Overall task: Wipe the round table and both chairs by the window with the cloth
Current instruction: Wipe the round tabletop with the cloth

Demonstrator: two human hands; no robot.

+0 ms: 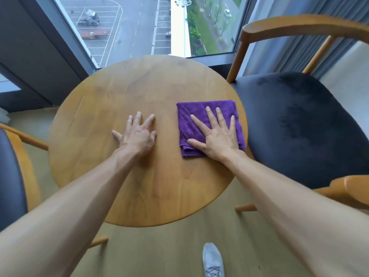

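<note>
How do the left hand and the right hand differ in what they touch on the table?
The left hand rests on the bare wood of the round table; the right hand presses the folded purple cloth. The left hand is near the centre, the right hand near the edge. Both lie flat with fingers spread.

Cloth (209,116) on counter (123,92), near its right edge. Right hand (217,140) flat on cloth; left hand (137,136) flat on counter, left of cloth. One chair (299,124) right of counter, other chair (12,176) left. Window (139,27) behind counter.
</note>
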